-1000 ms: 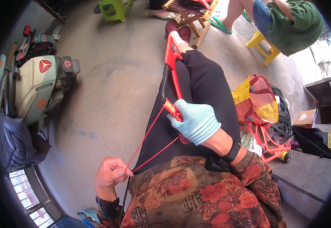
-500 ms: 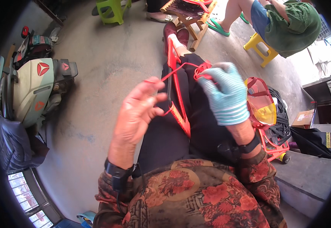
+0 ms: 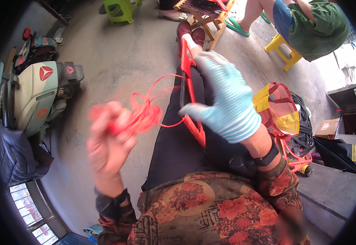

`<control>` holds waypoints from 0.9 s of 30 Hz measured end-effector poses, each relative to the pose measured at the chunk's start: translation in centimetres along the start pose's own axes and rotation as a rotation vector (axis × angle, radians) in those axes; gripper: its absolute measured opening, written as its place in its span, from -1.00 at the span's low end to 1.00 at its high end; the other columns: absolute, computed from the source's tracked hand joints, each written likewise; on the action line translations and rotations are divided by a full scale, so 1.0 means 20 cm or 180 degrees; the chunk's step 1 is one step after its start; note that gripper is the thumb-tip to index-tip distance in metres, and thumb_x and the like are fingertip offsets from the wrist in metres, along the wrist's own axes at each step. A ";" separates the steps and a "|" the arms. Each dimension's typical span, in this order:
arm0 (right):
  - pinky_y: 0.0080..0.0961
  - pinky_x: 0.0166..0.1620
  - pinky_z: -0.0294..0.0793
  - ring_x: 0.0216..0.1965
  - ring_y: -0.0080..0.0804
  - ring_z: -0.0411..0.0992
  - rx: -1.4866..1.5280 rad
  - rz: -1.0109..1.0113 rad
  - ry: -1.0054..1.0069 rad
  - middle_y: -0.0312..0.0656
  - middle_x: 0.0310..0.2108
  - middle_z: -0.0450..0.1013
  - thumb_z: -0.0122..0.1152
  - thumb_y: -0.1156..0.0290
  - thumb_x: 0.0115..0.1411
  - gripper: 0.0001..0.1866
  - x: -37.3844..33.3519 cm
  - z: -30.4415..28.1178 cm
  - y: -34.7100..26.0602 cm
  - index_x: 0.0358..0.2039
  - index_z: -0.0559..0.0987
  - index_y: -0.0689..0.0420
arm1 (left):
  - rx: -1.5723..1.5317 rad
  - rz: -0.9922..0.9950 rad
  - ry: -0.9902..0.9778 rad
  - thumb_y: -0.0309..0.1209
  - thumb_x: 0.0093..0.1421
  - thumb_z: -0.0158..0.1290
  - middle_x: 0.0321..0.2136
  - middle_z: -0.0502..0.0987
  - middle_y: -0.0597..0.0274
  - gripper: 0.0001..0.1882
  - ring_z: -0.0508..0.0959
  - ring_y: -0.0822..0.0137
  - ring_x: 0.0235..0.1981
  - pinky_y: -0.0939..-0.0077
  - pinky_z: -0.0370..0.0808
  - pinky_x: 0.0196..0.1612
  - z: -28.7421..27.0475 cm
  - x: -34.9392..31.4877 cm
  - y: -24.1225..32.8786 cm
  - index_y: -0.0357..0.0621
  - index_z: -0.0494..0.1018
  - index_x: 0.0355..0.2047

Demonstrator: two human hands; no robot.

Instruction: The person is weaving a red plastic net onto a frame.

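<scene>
My bare left hand (image 3: 110, 141), blurred by motion, is closed on a loose bundle of red cord (image 3: 147, 114) out to the left of my legs. Loops of that cord run across to a narrow frame (image 3: 194, 130) lying lengthwise on my lap. Red wrapping covers parts of the frame, and a black bar shows along its side. In a pale blue striped glove, my right hand (image 3: 227, 98) is spread over the frame's right side, thumb apart from the fingers. Nothing shows in its grip; whether it touches the frame I cannot tell.
Beside my right arm are a red and yellow clear bag (image 3: 282, 108), black coiled strands (image 3: 302, 122) and a red frame (image 3: 296, 157). A person in green sits on a yellow stool (image 3: 282, 51). Ahead stands a wooden folding stool (image 3: 210, 20); a scooter (image 3: 39, 98) is at left.
The red cord bundle has passed from my right hand to my left, which has swung left and down with it. My right hand has opened and moved left over the frame.
</scene>
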State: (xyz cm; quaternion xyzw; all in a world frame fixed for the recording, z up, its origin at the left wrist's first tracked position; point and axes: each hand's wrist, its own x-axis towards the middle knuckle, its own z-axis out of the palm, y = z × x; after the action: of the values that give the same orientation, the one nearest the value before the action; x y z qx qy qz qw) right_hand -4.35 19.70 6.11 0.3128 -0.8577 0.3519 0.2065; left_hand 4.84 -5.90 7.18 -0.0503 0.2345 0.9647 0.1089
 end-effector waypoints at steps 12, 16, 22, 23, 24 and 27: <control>-0.43 -0.29 0.57 -0.41 -0.33 0.56 0.5177 0.1574 -0.0915 -0.09 -0.40 0.54 0.19 0.36 0.30 -0.78 -0.14 -0.28 -0.12 -0.27 0.53 0.29 | 0.1131 0.1300 0.0628 -0.21 0.46 -0.08 -0.43 0.43 0.26 -0.70 0.39 0.51 -0.53 0.63 0.39 -0.46 -0.01 -0.15 0.17 -0.24 0.40 -0.11; -0.42 -0.24 0.59 -0.37 -0.34 0.58 0.5154 0.1674 -0.0966 -0.06 -0.34 0.58 0.27 0.43 0.25 -0.78 -0.26 -0.33 -0.20 -0.22 0.59 0.35 | 0.3038 0.0015 0.0690 -0.39 0.23 0.21 -0.63 0.41 0.49 -0.76 0.36 0.67 -0.66 0.69 0.32 -0.59 -0.05 0.04 -0.25 -0.24 0.45 -0.18; -0.56 -0.29 0.52 -0.40 -0.49 0.53 0.5044 0.2173 -0.1233 -0.13 -0.36 0.58 0.33 0.52 0.19 -0.86 -0.38 -0.45 -0.24 -0.26 0.63 0.29 | 0.3848 0.0645 0.1012 -0.58 0.05 0.30 -0.65 0.40 0.53 -0.68 0.37 0.70 -0.60 0.75 0.31 -0.48 0.00 0.16 -0.51 -0.26 0.44 -0.21; -0.57 -0.30 0.51 -0.41 -0.50 0.52 0.5047 0.2215 -0.1151 -0.14 -0.38 0.57 0.33 0.53 0.17 -0.87 -0.39 -0.47 -0.25 -0.28 0.63 0.28 | 0.3874 0.0613 0.1012 -0.59 0.04 0.30 -0.66 0.38 0.54 -0.69 0.36 0.70 -0.60 0.75 0.31 -0.47 -0.01 0.17 -0.51 -0.26 0.44 -0.22; -0.57 -0.31 0.50 -0.43 -0.51 0.52 0.5049 0.2256 -0.1070 -0.16 -0.40 0.57 0.33 0.53 0.16 -0.88 -0.38 -0.48 -0.25 -0.29 0.63 0.27 | 0.3941 0.0471 0.1055 -0.59 0.04 0.31 -0.68 0.37 0.56 -0.69 0.36 0.70 -0.60 0.76 0.31 -0.46 -0.01 0.16 -0.49 -0.26 0.44 -0.23; -0.59 -0.42 0.42 -0.51 -0.53 0.45 0.5257 0.2227 -0.0519 -0.18 -0.46 0.53 0.28 0.42 0.18 -0.83 -0.27 -0.48 -0.19 -0.28 0.57 0.26 | 0.3304 0.0412 0.0661 -0.58 0.09 0.23 -0.53 0.46 0.43 -0.63 0.44 0.63 -0.53 0.69 0.40 -0.43 -0.02 0.16 -0.40 -0.29 0.40 -0.09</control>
State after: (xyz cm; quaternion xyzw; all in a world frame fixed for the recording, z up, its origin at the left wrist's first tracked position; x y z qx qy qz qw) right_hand 3.39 26.82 11.26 0.1065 -0.3898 0.8757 -0.2644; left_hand 3.63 1.46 2.81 -0.0705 0.6931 0.7165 0.0360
